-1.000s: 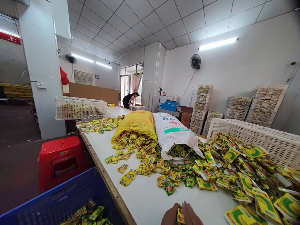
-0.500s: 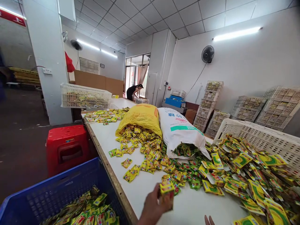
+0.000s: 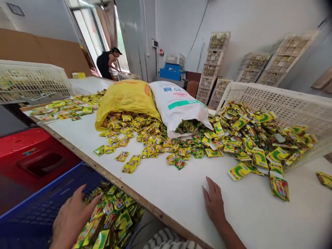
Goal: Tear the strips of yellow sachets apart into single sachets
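Below the near edge of the white table (image 3: 181, 193), in the head view, the left hand (image 3: 71, 218) hangs over the blue crate (image 3: 31, 214), its fingers spread and slack with nothing gripped, fingertips just above the packets in the crate (image 3: 114, 218). That heap lies against the crate's wall nearest the table, the sachets jumbled with long axes in every direction. The right hand (image 3: 214, 202) lies palm down on bare tabletop close to the near edge, fingers straight, slightly parted, pointing toward the far edge; it holds nothing. Beyond it a loose spread of yellow and green sachets (image 3: 155, 141) runs across the middle of the table, spilling from the mouths of a yellow sack (image 3: 124, 98) and a white sack (image 3: 178, 103), both lying on their sides with their long axes running from the far edge toward the near edge, mouths nearest the person. A tipped white basket (image 3: 280, 103) at the right end has larger sachets (image 3: 256, 138) heaped against it. A red stool (image 3: 31, 155) stands beside the crate. Another person (image 3: 106, 62) bends near the far doorway.

Half a second ago the left hand was above the table edge gripping a small stack of packets; now it is empty over the crate. The right hand, then barely in view, now rests fully on the table.
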